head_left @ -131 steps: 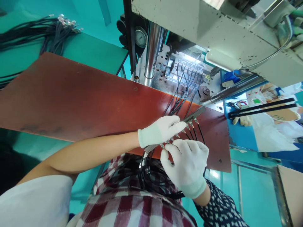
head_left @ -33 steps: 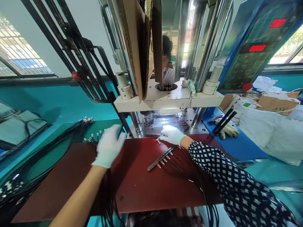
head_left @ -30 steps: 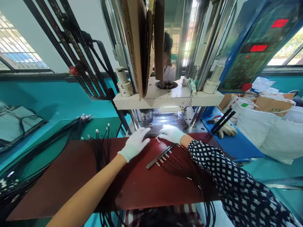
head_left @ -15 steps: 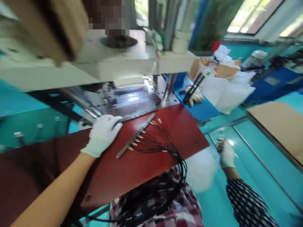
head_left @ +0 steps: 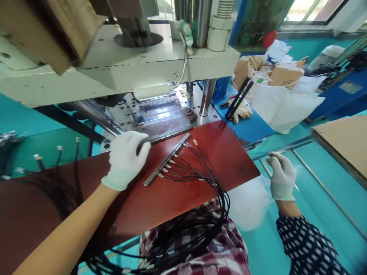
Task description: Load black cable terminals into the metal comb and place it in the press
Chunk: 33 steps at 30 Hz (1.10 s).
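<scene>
Smooth black cables [head_left: 223, 196] loop over my checked cloth [head_left: 226, 259] below and between my hands. Right of my knit-gloved left hand [head_left: 126, 160], the slim steel bar [head_left: 167, 159] slants across the glossy red-brown board [head_left: 235, 160], metal-tipped cable ends along it. My left fingers curve at the board's far edge; my gloved right hand [head_left: 282, 176], fingers bent, hangs beyond its right end. I can't quite tell if either grips anything. Past my left hand lies the drilled steel bed [head_left: 172, 127].

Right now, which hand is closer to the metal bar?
Left. The left hand is just left of the metal bar; the right hand is past the right end of the red board.
</scene>
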Each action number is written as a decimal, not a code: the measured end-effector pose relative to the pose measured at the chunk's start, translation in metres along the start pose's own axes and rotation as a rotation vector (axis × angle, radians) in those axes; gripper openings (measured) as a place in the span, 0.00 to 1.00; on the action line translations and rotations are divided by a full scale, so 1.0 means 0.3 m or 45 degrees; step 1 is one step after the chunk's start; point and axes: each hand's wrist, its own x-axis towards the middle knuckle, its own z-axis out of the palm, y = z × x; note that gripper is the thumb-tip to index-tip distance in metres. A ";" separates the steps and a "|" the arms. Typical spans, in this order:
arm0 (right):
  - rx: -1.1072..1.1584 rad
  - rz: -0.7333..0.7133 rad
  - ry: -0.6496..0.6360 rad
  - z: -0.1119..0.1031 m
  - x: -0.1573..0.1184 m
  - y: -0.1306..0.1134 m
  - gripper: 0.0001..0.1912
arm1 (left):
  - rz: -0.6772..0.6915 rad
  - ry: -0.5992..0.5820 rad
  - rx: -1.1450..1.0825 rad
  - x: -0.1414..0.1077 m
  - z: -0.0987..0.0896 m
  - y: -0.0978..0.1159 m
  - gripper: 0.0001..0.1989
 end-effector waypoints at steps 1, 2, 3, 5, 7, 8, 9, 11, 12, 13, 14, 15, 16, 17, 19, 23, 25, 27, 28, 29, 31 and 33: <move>0.015 -0.130 -0.154 0.045 0.000 -0.094 0.17 | -0.021 -0.112 -0.085 0.005 -0.011 0.044 0.18; 0.010 -0.278 -0.367 0.095 -0.007 -0.189 0.14 | -0.065 -0.262 -0.172 0.008 -0.017 0.087 0.17; -0.024 -0.391 -0.532 0.148 -0.020 -0.279 0.13 | -0.120 -0.417 -0.241 0.010 -0.019 0.126 0.17; -0.176 -0.450 -0.747 0.254 -0.051 -0.422 0.13 | -0.234 -0.645 -0.296 0.009 -0.012 0.185 0.17; -0.319 -0.430 -0.864 0.345 -0.074 -0.500 0.16 | -0.310 -0.732 -0.273 0.006 0.000 0.218 0.15; -0.360 -0.422 -0.886 0.379 -0.081 -0.518 0.16 | -0.339 -0.740 -0.254 0.005 0.005 0.226 0.15; -0.378 -0.432 -0.892 0.404 -0.086 -0.526 0.15 | -0.362 -0.739 -0.239 0.005 0.009 0.230 0.14; -0.359 -0.482 -0.848 0.431 -0.094 -0.529 0.10 | -0.376 -0.742 -0.232 0.007 0.012 0.232 0.14; -0.339 -0.503 -0.822 0.435 -0.097 -0.529 0.08 | -0.375 -0.741 -0.233 0.008 0.013 0.231 0.13; -0.320 -0.514 -0.818 0.435 -0.101 -0.530 0.07 | -0.374 -0.738 -0.236 0.009 0.013 0.230 0.13; -0.305 -0.505 -0.837 0.433 -0.106 -0.533 0.06 | -0.372 -0.735 -0.241 0.010 0.012 0.228 0.12; -0.288 -0.481 -0.876 0.431 -0.110 -0.537 0.07 | -0.371 -0.732 -0.248 0.010 0.011 0.226 0.11; -0.267 -0.451 -0.923 0.430 -0.113 -0.543 0.07 | -0.371 -0.729 -0.258 0.009 0.009 0.222 0.11; -0.240 -0.425 -0.969 0.430 -0.116 -0.548 0.07 | -0.371 -0.719 -0.277 0.007 0.007 0.218 0.11; -0.179 -0.393 -1.033 0.436 -0.118 -0.561 0.08 | -0.385 -0.679 -0.357 0.001 0.000 0.207 0.11; -0.164 -0.410 -1.039 0.447 -0.120 -0.594 0.09 | -0.464 -0.667 -0.652 -0.010 -0.023 0.176 0.13; -0.196 -0.462 -1.011 0.448 -0.125 -0.614 0.09 | -0.496 -0.678 -0.809 -0.012 -0.033 0.162 0.14; -0.257 -0.550 -0.968 0.451 -0.133 -0.631 0.08 | -0.489 -0.660 -0.980 -0.011 -0.039 0.152 0.15; -0.299 -0.610 -0.941 0.453 -0.137 -0.636 0.08 | -0.468 -0.654 -1.070 -0.010 -0.041 0.148 0.17; -0.338 -0.677 -0.908 0.456 -0.140 -0.639 0.08 | -0.442 -0.659 -1.161 -0.009 -0.041 0.145 0.18; -0.379 -0.822 -0.826 0.466 -0.145 -0.635 0.09 | -0.436 -0.703 -1.299 -0.006 -0.041 0.138 0.22; -0.368 -0.949 -0.734 0.475 -0.148 -0.625 0.10 | -0.491 -0.749 -1.379 -0.005 -0.041 0.133 0.24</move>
